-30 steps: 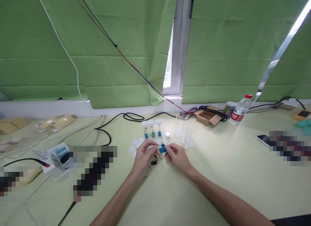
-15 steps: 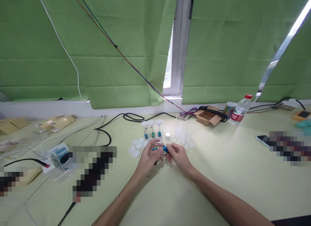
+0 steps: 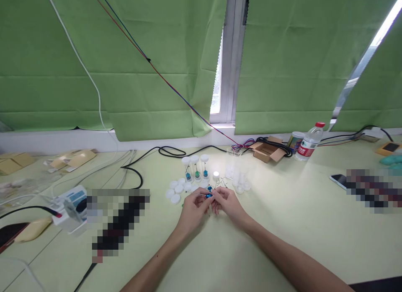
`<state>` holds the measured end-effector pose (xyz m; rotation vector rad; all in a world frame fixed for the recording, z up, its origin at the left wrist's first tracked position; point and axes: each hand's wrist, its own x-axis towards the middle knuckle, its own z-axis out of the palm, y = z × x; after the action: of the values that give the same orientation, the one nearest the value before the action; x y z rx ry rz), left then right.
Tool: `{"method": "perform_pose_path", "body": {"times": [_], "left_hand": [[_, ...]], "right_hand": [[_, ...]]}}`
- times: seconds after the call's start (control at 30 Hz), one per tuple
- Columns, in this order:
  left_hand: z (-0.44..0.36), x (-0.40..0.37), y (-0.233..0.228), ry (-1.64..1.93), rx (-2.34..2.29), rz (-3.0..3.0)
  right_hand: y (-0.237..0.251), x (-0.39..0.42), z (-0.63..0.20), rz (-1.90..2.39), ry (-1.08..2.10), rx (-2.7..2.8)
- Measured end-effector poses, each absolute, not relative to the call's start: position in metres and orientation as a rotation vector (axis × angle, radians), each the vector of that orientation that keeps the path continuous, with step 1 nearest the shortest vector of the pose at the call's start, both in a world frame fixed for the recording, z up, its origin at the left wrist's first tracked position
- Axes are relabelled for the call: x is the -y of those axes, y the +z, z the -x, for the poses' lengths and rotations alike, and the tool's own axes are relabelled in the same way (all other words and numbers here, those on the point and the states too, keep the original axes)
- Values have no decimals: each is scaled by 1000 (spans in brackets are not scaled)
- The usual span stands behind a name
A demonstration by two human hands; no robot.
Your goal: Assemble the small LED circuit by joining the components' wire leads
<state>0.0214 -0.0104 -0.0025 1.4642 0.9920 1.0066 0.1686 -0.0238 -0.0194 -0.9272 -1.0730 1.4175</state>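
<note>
My left hand (image 3: 195, 206) and my right hand (image 3: 226, 200) meet above the table, fingertips almost touching. Pinched between them is a small shiny blue metal part (image 3: 209, 195), partly covered by the fingers. A thin metal rod (image 3: 200, 194) runs out over the left index finger. Just beyond my hands lie several thin bent metal pieces (image 3: 223, 182) and a small white-topped container (image 3: 216, 175). Three clear vials with white caps (image 3: 195, 168) stand behind, holding blue and green parts. Loose white caps (image 3: 175, 198) lie left of my hands.
Empty clear vials (image 3: 241, 184) stand to the right. Farther back are an open cardboard box (image 3: 266, 151), a can (image 3: 295, 141) and a water bottle (image 3: 309, 143). A black cable (image 3: 141, 174) and a power strip (image 3: 70, 212) lie left; a phone (image 3: 338, 181) lies right.
My hands have drawn closer together around the blue part, the left turning slightly and covering more of it. The view has shifted a little.
</note>
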Motion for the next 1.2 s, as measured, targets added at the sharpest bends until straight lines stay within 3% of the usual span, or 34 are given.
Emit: {"method": "perform_pose_path", "body": {"times": [0.83, 1.2], "left_hand": [[-14, 3, -14, 1008, -973, -1615], [-14, 0, -8, 1156, -1076, -1497]], "right_hand": [[-19, 23, -170, 839, 1712, 972], [-23, 23, -167, 1026, 1088, 1070]]}}
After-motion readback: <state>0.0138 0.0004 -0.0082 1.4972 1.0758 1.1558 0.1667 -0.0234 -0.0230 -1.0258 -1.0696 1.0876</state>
